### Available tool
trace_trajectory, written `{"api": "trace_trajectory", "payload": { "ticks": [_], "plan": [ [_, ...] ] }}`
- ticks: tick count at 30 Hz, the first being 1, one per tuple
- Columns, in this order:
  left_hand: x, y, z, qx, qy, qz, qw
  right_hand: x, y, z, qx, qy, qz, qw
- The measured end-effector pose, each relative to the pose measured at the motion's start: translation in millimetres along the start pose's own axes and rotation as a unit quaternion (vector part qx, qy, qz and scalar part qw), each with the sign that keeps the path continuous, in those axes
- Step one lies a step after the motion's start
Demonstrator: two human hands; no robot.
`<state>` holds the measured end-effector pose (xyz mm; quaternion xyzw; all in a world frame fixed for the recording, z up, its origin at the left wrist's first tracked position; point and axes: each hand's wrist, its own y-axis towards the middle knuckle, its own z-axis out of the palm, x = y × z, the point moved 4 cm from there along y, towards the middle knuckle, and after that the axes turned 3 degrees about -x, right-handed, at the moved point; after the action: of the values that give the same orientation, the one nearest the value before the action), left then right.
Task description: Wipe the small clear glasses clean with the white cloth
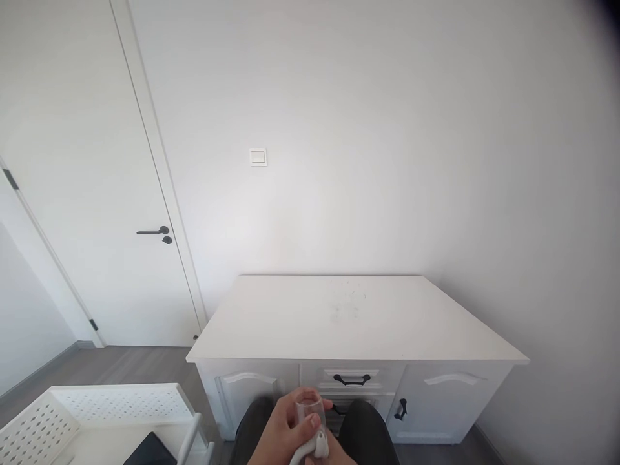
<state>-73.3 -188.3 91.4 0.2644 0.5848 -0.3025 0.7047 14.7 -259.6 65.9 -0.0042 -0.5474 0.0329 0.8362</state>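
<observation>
At the bottom middle, just in front of the white cabinet, both hands come together around a clear, cup-shaped piece. A white, curved part with a small hole near its top sits against its lower side; I cannot tell its exact kind. My left hand is closed around the clear piece, with the thumb across its near side. Lower and to the right, my right hand supports it from behind and below, its fingers mostly hidden. Grey smudges mark the cabinet top.
The cabinet has a drawer with a black handle and a door pull. At lower left stands a white perforated cart holding a dark flat object. Behind are a closed door and a wall switch.
</observation>
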Motion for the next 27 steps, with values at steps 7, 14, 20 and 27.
{"api": "trace_trajectory", "payload": {
  "ticks": [7,14,20,27],
  "plan": [
    [-19,-5,5,-0.054,0.164,0.091,0.981,-2,13,-12,-0.12,-0.295,-0.04,0.947],
    [-16,-4,11,-0.07,0.195,0.037,0.978,-3,2,-26,-0.132,-0.286,-0.002,0.949],
    [-13,-1,9,0.027,0.121,-0.005,0.992,4,3,-26,-0.073,-0.229,0.005,0.971],
    [-23,-11,9,-0.047,0.184,0.079,0.979,55,-35,37,-0.26,-0.35,0.003,0.9]
  ]
}}
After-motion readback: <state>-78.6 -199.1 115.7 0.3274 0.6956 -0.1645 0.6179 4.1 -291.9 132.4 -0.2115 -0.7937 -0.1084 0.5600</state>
